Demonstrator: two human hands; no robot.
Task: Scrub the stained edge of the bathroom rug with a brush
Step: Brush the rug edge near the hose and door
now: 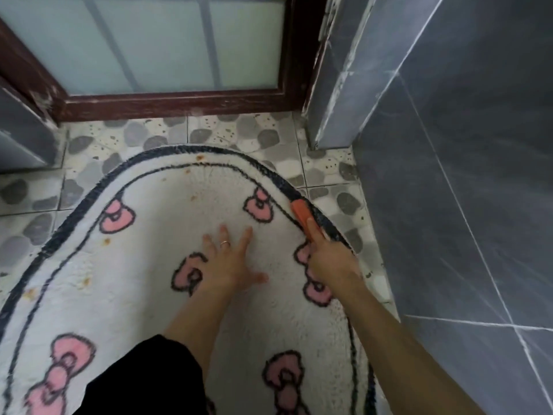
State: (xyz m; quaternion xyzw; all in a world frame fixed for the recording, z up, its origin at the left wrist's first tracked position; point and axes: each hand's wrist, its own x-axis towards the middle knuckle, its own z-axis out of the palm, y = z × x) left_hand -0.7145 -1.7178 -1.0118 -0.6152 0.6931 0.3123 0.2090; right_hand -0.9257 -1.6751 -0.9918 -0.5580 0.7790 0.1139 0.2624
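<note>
A white oval rug [167,205] with pink bows and a dark border lies on the pebble-pattern floor. Orange-brown stains dot its far edge [199,158] and its left edge [86,281]. My right hand [327,259] grips an orange brush [301,211], index finger stretched along its back, pressing it on the rug's dark right border. My left hand [230,262] lies flat on the rug's middle, fingers spread, a ring on one finger.
A dark wooden door frame [179,100] with frosted glass stands beyond the rug. Grey tiled walls [449,175] rise close on the right, with a corner pillar [332,115]. Another grey surface [21,139] sits at the left. My dark-clothed knee [143,381] rests on the rug.
</note>
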